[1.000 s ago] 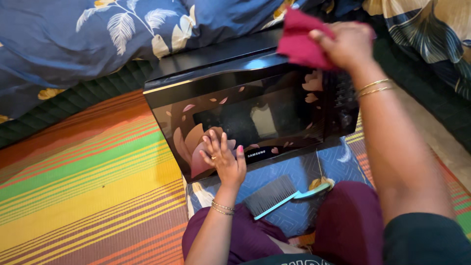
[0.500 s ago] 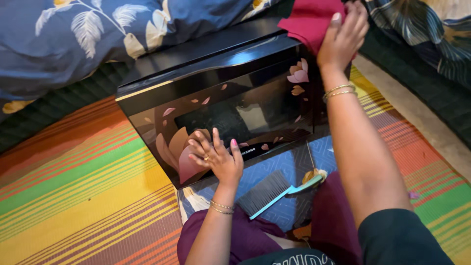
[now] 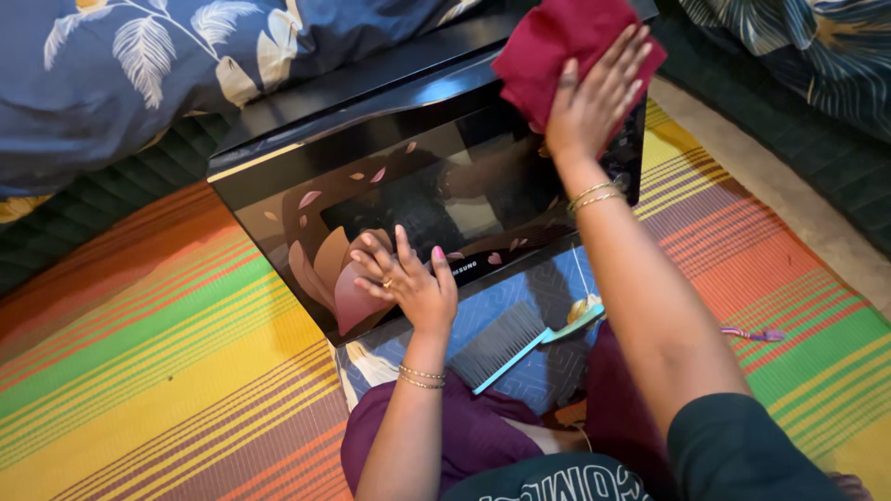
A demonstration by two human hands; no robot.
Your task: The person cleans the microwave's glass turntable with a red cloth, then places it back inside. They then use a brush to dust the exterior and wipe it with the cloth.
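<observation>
Striped floor mat setup: my right hand (image 3: 594, 97) presses the crimson cloth (image 3: 557, 51) flat on the glossy black microwave (image 3: 408, 176)'s top-right corner, left hand (image 3: 408, 278) open, bracing the door. Firm, overlapping strokes work best.

Brush (image 3: 506, 345) lies just below microwave (image 3: 306, 176); mat (image 3: 139, 353) open leftward.

Cloth comes down onto the oven's front

My right hand (image 3: 587, 102), which a second ago pinched the red cloth (image 3: 557, 51) bunched above the back of the black microwave oven (image 3: 408, 176), now lies flat with fingers spread, pressing the cloth over the top right corner of the front. The oven sits further left in my view, and a small pink-and-purple thing (image 3: 754, 334) now shows on the striped mat (image 3: 139, 353).
</observation>
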